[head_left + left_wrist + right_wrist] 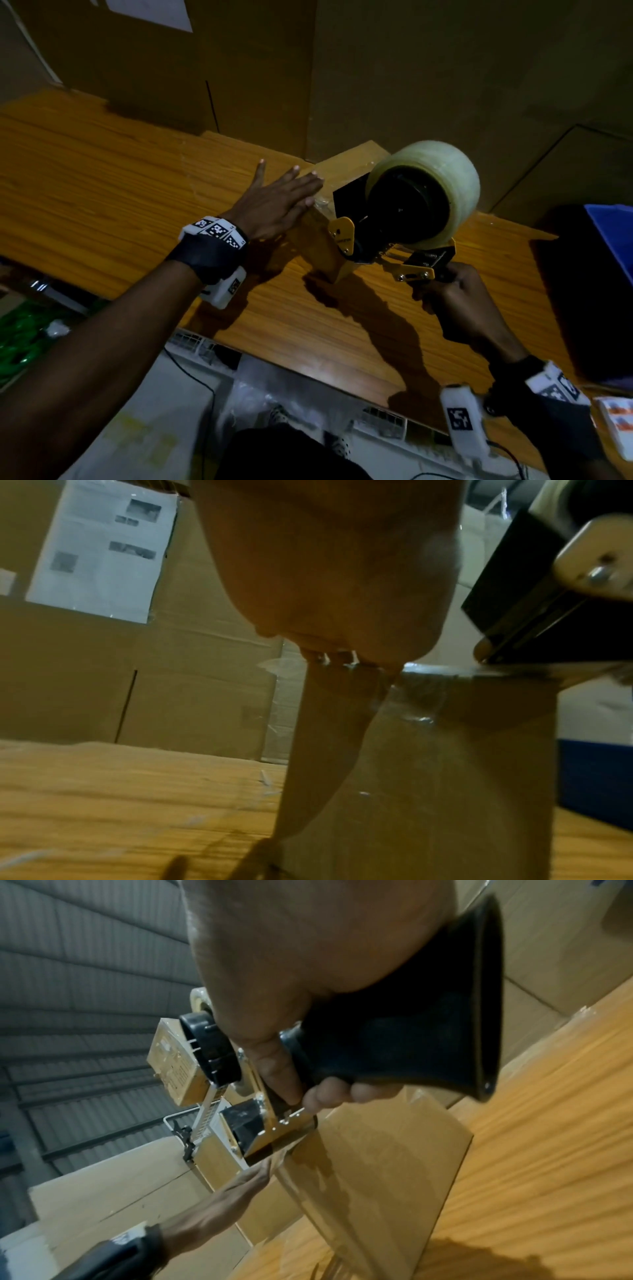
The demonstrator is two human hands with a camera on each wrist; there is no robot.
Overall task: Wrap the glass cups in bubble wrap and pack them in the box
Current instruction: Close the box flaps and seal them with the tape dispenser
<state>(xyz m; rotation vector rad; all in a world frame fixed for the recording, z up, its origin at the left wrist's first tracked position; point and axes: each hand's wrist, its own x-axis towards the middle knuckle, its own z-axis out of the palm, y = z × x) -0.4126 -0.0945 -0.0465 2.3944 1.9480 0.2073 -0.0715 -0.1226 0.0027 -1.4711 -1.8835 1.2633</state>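
Small brown cardboard box (325, 240) stands on a wooden table (102, 178) between the hands; flat left hand (277, 202) presses its side, right hand (455, 294) grips a yellow-and-black tape dispenser (411, 212) touching its top; no writing is legible

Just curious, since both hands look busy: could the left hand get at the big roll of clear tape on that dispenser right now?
Probably yes. The left hand lies flat and open on the small brown cardboard box, holding nothing, and the roll of clear tape sits just beside it with nothing between.
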